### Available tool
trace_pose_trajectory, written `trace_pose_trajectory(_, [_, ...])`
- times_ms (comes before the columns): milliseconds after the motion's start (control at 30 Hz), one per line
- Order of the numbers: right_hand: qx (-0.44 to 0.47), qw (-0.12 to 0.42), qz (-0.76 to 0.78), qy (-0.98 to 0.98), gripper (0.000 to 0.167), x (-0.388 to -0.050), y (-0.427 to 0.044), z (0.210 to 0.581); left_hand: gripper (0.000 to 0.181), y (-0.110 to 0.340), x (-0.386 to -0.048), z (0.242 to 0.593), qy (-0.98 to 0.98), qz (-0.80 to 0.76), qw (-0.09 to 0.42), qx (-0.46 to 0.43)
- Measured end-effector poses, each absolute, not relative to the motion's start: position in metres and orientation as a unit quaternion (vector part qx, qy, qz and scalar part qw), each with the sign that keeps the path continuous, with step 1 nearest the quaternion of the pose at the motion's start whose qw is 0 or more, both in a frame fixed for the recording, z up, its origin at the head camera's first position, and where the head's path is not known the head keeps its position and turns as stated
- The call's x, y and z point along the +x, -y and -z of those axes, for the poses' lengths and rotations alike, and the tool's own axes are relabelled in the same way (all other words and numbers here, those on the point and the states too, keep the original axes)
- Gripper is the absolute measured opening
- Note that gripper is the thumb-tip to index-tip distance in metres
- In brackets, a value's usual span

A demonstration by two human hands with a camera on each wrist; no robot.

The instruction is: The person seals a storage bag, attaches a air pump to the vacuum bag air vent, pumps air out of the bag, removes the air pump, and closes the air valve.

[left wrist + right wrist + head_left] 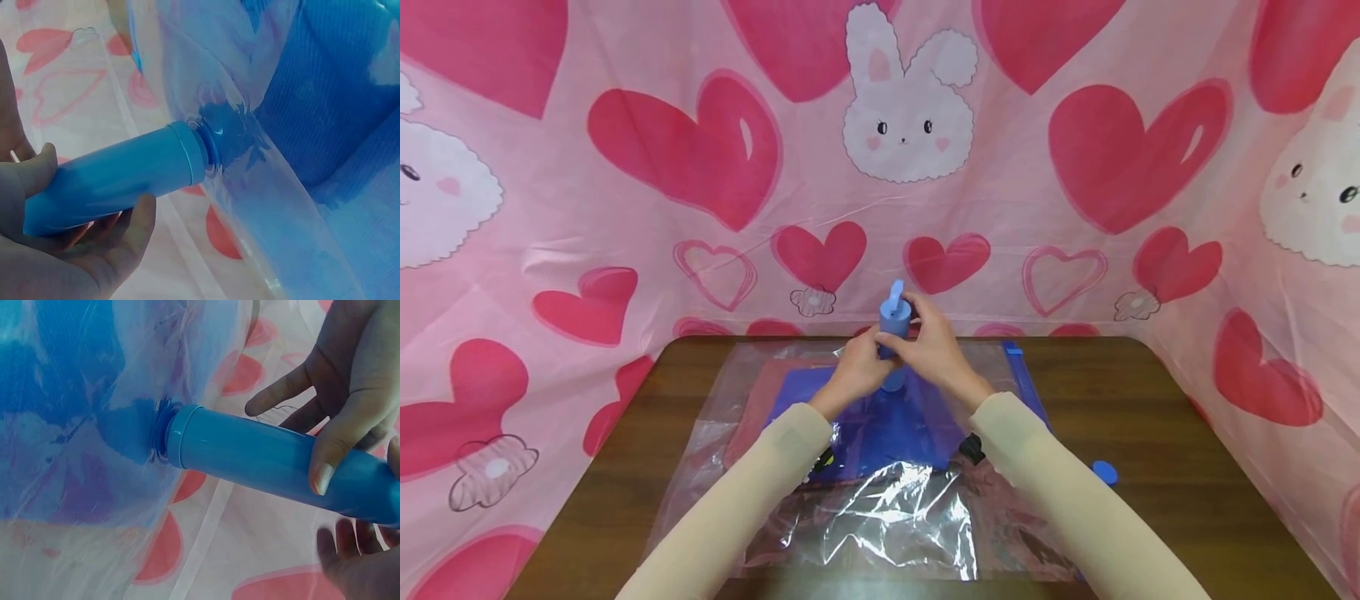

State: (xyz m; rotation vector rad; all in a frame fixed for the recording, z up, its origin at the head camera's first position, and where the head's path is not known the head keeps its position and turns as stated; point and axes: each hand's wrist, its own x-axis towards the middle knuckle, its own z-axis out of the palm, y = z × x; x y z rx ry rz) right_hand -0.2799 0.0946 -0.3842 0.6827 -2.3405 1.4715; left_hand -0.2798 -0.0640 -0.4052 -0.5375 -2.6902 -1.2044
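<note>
A blue hand pump (895, 323) stands upright with a light blue handle on top. Its lower end meets a valve (209, 147) on a clear plastic storage bag (895, 525); folded blue ribbed fabric (325, 94) shows through the plastic. My left hand (859, 365) holds the barrel of the pump from the left, fingers passing under it in the left wrist view. From the right, my right hand (934, 343) grips the pump higher up, its thumb (325, 462) lying along the barrel in the right wrist view.
The bag lies flat over a dark wooden table (617, 492), with a blue zip strip (1028, 383) along its right side. A round blue cap (1105, 472) sits on the wood right of the bag. A pink heart-patterned curtain (820, 192) surrounds the table.
</note>
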Motion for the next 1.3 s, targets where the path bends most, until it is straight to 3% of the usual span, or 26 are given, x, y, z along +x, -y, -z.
trace_pose_trajectory(300, [0.241, 0.117, -0.528, 0.806, 0.07, -0.2772, -0.0961, 0.3871, 0.044, 0.0632, -0.2801, 0.4028, 0.901, 0.396, 0.069, -0.165])
trace_pose_trajectory(600, [0.192, 0.155, -0.514, 0.822, 0.066, -0.2808, -0.0927, 0.3845, 0.043, 0.0627, -0.2793, 0.405, 0.898, 0.404, 0.055, -0.164])
trace_pose_trajectory(933, [0.221, 0.154, -0.535, 0.801, 0.059, -0.2773, -0.0946, 0.3884, 0.044, 0.0631, -0.2806, 0.4073, 0.898, 0.41, 0.044, -0.155])
trace_pose_trajectory(1300, [0.211, 0.153, -0.535, 0.803, 0.065, -0.279, -0.0917, 0.3842, 0.041, 0.0649, -0.28, 0.4088, 0.896, 0.414, 0.041, -0.155])
